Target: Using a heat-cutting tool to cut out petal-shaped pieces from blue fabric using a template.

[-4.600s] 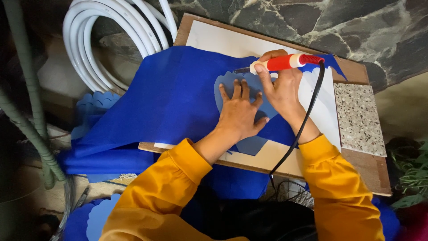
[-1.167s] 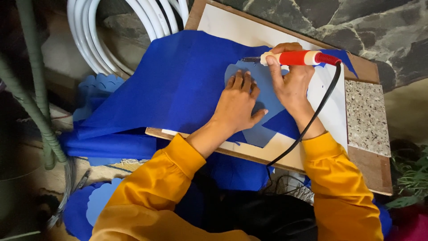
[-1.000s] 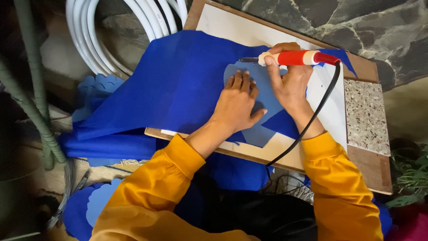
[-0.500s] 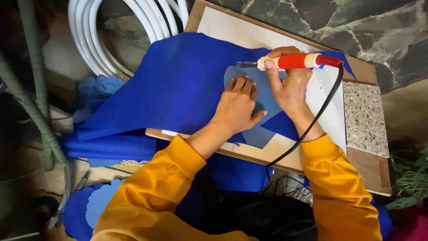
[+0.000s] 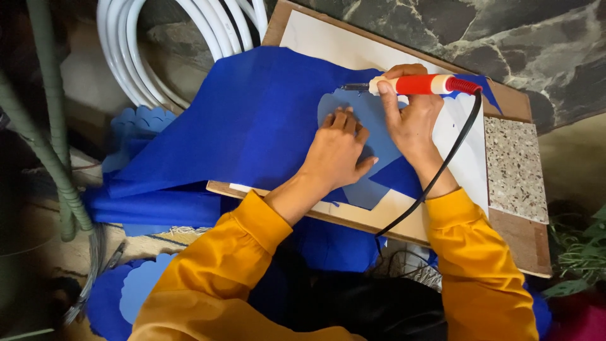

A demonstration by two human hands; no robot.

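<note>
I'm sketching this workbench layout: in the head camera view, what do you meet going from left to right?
Green wrapped pipe → coil of white plastic tubing → dark blue fabric sheet → left hand pressing the light blue template → right hand holding the red-handled corded cutting tool → speckled stone tile.

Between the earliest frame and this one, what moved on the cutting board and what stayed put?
The right hand has slid the red-handled hot cutting tool a little along the upper edge of the light blue template, its tip keeping to the edge. Nothing was picked up or released. The left hand still presses flat on the template, the dark blue fabric lies as before over the board, and the black cord trails the same way.
</note>
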